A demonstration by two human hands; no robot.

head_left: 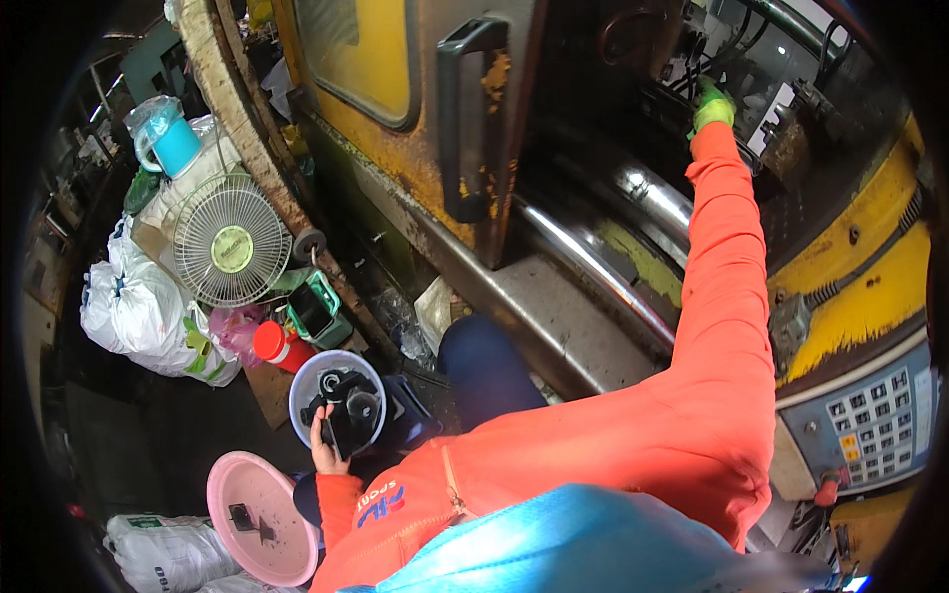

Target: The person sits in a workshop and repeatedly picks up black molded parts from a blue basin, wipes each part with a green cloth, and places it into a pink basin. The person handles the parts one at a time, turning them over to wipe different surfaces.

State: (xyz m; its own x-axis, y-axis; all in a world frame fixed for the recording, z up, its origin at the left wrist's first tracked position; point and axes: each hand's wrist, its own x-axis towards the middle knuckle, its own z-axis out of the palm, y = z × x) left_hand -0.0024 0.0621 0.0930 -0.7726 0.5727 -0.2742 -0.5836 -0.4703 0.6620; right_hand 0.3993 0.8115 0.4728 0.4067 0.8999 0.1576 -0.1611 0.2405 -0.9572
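Observation:
My bare left hand is closed round a dark, flat-looking part at the near rim of a pale lavender bucket. Several black moulded parts lie inside that bucket. At the end of my outstretched right arm, my right hand, in a yellow-green glove, reaches deep into a large machine, among dark metal blocks and hoses. Its fingers are small and partly hidden there, so whether they grip anything is unclear. Below that arm run shiny steel bars of the machine.
A yellow machine door with a black handle stands ahead. At right is a button panel. On the left are a fan, white bags, a red container and a pink basin with small dark pieces.

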